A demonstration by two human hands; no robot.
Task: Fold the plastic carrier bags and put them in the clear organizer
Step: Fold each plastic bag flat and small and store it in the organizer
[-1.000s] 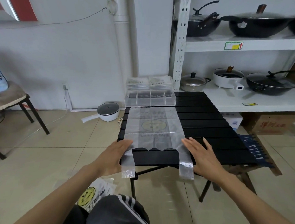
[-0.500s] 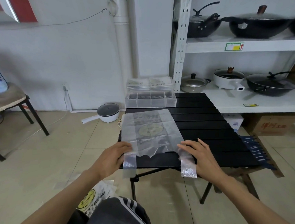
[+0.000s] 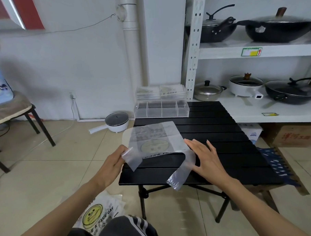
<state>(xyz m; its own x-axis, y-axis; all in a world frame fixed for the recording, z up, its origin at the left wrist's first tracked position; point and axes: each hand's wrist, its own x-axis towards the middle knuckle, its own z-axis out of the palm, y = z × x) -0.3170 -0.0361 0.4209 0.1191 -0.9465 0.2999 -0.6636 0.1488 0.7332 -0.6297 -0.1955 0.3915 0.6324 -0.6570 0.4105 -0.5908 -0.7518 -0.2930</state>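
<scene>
carrier bag (image 3: 153, 142) lies on the near left part of the black slatted table (image 3: 223, 141), left edge lifted off the surface. left hand (image 3: 111, 165) pinches the left handle strip and raises it, likely to start a lengthwise fold. right hand (image 3: 207, 157) is flat, fingers straight, pressing the bag's right edge, probably to anchor it. clear organizer (image 3: 161, 109) sits at the far edge of the table, folded bags stacked on top. print on the bag is a smiley face; text too blurred. spare bags (image 3: 97, 215) on the floor read "a nice day".
</scene>
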